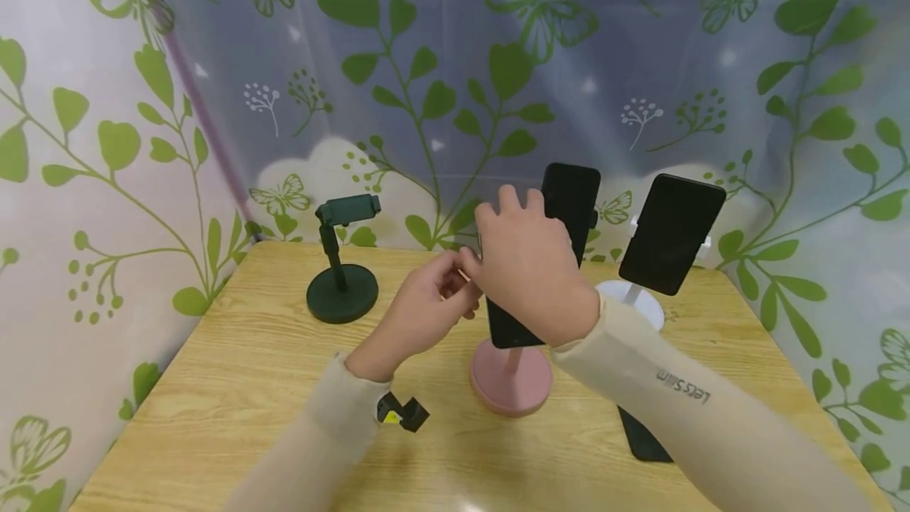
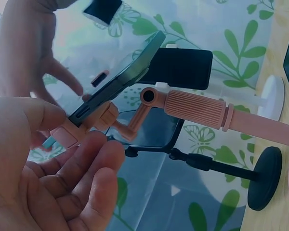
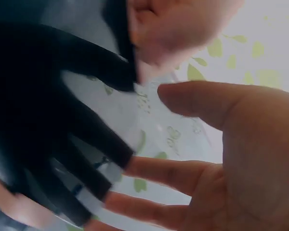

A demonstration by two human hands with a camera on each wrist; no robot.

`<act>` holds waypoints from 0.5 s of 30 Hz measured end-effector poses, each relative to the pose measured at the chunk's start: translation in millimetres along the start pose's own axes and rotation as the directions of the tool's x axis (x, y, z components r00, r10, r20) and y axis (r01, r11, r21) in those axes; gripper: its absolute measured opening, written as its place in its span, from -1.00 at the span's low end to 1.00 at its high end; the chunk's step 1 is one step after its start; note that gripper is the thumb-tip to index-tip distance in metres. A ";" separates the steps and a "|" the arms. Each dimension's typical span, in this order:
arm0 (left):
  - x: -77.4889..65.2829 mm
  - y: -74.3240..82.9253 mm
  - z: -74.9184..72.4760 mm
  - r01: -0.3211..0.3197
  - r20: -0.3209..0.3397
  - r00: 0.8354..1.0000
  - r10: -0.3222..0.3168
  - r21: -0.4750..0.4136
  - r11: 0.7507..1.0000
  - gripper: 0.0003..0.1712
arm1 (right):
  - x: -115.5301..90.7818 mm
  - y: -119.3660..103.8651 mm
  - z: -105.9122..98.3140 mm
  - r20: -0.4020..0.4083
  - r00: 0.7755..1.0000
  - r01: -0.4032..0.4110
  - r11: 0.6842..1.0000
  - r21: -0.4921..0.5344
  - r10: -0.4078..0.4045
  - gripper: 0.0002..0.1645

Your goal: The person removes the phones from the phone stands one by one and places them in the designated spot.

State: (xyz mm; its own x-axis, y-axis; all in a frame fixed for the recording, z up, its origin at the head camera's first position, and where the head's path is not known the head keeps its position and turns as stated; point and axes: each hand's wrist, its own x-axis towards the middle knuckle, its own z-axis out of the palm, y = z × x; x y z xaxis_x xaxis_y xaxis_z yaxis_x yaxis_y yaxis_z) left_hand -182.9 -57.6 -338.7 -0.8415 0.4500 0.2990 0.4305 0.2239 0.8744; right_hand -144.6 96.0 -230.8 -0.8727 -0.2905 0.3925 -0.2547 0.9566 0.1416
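Observation:
A phone with a dark screen sits tilted in the holder of a pink phone stand. In the left wrist view, my left hand pinches the pink clamp at the phone's edge, with the thumb on one side and curled fingers on the other. My right hand spreads across the phone's front and hides much of it in the head view. Its fingers are extended and apart in the right wrist view, close over the glossy screen, which mirrors them.
To the left stands a dark green phone stand without a phone. Behind the right hand is a phone in a dark holder. A white stand at the right bears another phone. One more phone lies partly under the right sleeve.

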 end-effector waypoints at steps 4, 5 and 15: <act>0.7 -1.8 2.3 0.004 -0.004 1.000 -0.004 -0.013 1.000 -0.81 | -2.8 5.1 13.2 -0.045 0.999 0.017 1.000 0.024 -0.016 -0.63; 0.7 -2.2 2.8 0.002 -0.005 1.000 -0.003 -0.014 1.000 -0.81 | -3.4 6.3 16.0 -0.065 0.998 0.025 0.999 0.029 -0.023 -0.64; 2.3 -3.1 5.0 -0.002 -0.039 0.999 0.000 -0.046 0.999 -0.77 | -3.5 13.5 32.5 -0.235 0.969 0.085 0.996 0.006 -0.081 -0.70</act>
State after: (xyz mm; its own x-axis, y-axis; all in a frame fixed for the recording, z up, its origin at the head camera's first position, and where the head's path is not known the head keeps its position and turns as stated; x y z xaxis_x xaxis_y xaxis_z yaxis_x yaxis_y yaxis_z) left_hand -184.6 -53.0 -342.6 -0.8535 0.4163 0.3135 0.4164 0.1832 0.8905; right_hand -158.5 110.7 -259.8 -0.7266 -0.3648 0.5822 -0.3307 0.9285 0.1691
